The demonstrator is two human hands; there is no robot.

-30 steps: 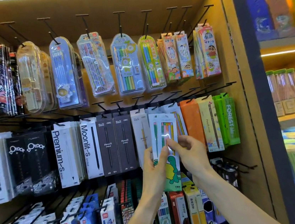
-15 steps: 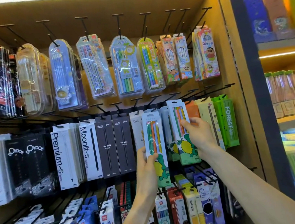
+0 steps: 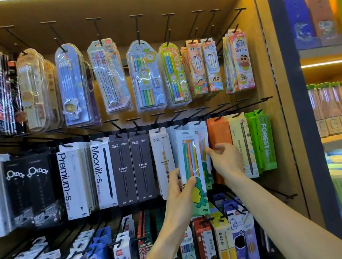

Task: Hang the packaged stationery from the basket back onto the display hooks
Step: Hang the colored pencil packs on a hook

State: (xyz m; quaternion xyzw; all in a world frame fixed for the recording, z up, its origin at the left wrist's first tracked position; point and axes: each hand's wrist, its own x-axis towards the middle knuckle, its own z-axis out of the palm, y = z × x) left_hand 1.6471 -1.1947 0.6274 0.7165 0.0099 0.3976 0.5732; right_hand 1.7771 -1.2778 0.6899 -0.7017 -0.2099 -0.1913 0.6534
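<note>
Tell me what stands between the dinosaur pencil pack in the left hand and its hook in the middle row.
The left hand holds the white dinosaur-print pencil pack in front of identical packs already hanging. Those packs and the right hand beside them cover the black hook there; whether its tip is free cannot be told.

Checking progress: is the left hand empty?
No, the left hand grips a pencil pack with a green cartoon figure.

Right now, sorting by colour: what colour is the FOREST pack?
Bright green, with white lettering; head view.
</note>
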